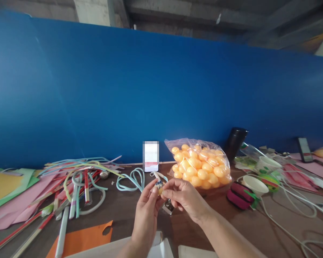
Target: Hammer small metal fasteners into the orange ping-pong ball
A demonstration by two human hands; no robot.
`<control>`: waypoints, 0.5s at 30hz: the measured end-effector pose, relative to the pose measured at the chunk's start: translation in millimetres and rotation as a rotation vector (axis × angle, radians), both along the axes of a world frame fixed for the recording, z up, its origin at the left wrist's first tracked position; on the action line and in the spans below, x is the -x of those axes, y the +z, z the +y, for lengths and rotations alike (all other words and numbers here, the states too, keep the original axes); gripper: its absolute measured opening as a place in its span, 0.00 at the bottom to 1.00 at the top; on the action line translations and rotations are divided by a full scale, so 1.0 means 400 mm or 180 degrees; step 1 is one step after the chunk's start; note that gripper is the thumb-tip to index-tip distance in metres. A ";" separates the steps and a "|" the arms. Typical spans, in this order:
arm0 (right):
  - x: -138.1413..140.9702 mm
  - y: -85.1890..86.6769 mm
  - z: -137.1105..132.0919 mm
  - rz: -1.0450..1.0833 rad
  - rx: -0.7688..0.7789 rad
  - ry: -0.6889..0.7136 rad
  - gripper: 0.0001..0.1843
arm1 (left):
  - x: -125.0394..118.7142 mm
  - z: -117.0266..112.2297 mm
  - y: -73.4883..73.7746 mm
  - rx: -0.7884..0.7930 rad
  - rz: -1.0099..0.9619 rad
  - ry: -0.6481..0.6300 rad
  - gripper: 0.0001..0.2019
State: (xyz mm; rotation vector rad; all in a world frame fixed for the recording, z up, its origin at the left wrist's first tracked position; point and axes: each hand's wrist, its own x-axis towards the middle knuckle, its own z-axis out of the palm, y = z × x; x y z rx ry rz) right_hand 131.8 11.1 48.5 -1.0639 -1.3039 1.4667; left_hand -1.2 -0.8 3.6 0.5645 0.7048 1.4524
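Note:
A small shiny silvery ball (159, 184) with a yellowish patch on its lower side sits between my two hands above the table. My left hand (147, 208) is closed and pinches it between thumb and fingers. From the other side, my right hand (185, 196) has its thumb and index finger pressed together at the ball's edge. Whatever lies between those fingertips is too small to tell. Just below the hands is a small box of dark shiny pieces (168, 206), partly hidden by fingers.
Behind stand a clear bag of orange balls (200, 166), a phone (151, 157) and a black bottle (235, 143). Coloured sticks and pipe-like strips (87, 179) and paper sheets (18, 211) lie left. A magenta pouch (239, 195), bowls (255, 185) and white cables (274, 224) are right.

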 end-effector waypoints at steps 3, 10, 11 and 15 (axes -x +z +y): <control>-0.001 -0.005 0.004 0.0103 0.0142 -0.0020 0.11 | -0.001 -0.001 -0.002 0.0002 0.0054 0.0027 0.21; -0.005 -0.014 0.010 0.0308 0.0352 -0.0007 0.12 | -0.002 -0.002 -0.002 0.0001 0.0122 0.0071 0.21; -0.005 -0.016 0.011 0.0333 0.0365 -0.0008 0.12 | -0.002 -0.002 -0.002 -0.0002 0.0126 0.0068 0.21; -0.006 -0.022 0.013 0.0432 0.0422 -0.0011 0.12 | -0.003 -0.002 -0.002 -0.0029 0.0134 0.0053 0.19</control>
